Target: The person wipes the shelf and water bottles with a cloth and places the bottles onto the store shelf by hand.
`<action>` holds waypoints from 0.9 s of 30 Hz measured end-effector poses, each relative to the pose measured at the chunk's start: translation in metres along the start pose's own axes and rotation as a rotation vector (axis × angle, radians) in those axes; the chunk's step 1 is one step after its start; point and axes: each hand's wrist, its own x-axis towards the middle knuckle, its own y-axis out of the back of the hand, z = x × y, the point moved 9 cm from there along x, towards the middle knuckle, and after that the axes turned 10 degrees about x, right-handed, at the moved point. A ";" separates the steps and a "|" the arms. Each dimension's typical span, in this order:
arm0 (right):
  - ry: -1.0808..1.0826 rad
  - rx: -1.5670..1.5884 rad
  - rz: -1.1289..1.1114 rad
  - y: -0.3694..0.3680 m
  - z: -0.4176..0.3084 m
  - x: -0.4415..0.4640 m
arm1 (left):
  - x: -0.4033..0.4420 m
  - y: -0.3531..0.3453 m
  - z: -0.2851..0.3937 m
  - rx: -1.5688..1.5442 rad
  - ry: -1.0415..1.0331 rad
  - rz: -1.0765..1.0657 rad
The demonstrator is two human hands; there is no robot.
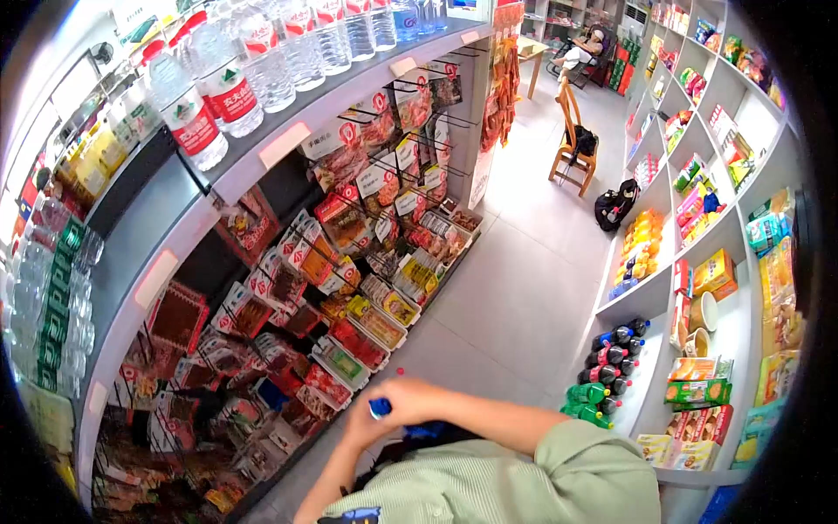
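Note:
My left hand [356, 426] and my right hand [408, 400] are together in front of my body, low in the view. Both are closed around a small object with a round blue top [380, 408], which looks like a bottle cap. The rest of that object is hidden by my hands. Under my right forearm shows a patch of dark blue [425, 430] that I cannot make out. Just past my hands, to the left, are packaged snacks [340, 362] in the bottom trays of a display rack.
A shelf [131, 223] on the left carries water bottles [188, 109] above hanging snack packs [336, 218]. White shelving [650, 327] on the right holds goods and dark soda bottles [611, 356]. Along the aisle [489, 297] are a backpack [616, 205], a wooden chair [573, 144] and a seated person [583, 51].

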 end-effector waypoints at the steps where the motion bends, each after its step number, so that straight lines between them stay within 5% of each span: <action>1: 0.033 0.105 0.048 0.014 -0.019 -0.007 | 0.005 0.009 0.015 -0.077 0.010 0.058; 2: 0.066 0.214 0.091 0.030 -0.039 -0.011 | 0.011 0.017 0.038 -0.206 0.014 0.072; 4: 0.163 0.044 0.296 0.069 -0.060 -0.027 | 0.018 0.047 0.081 0.025 -0.080 0.167; 6: 0.137 0.031 0.493 0.103 -0.057 -0.045 | 0.018 0.067 0.081 -0.415 0.007 0.316; 9: 0.154 0.164 0.605 0.146 -0.058 -0.075 | 0.015 0.105 0.114 -0.745 -0.206 0.543; 16: 0.553 0.522 0.809 0.187 -0.100 -0.131 | 0.012 0.137 0.143 -1.044 -0.085 0.629; 18: 0.640 0.322 0.917 0.184 -0.117 -0.139 | 0.006 0.136 0.141 -1.163 -0.053 0.715; 22: 0.876 -0.176 0.766 0.135 -0.153 -0.124 | 0.007 0.112 0.152 -1.285 0.014 0.594; 25: 0.825 -0.549 0.691 0.078 -0.161 -0.094 | 0.005 0.085 0.159 -1.217 0.053 0.604; 27: 0.805 -0.429 0.721 0.088 -0.146 -0.092 | 0.003 0.083 0.160 -1.152 0.011 0.697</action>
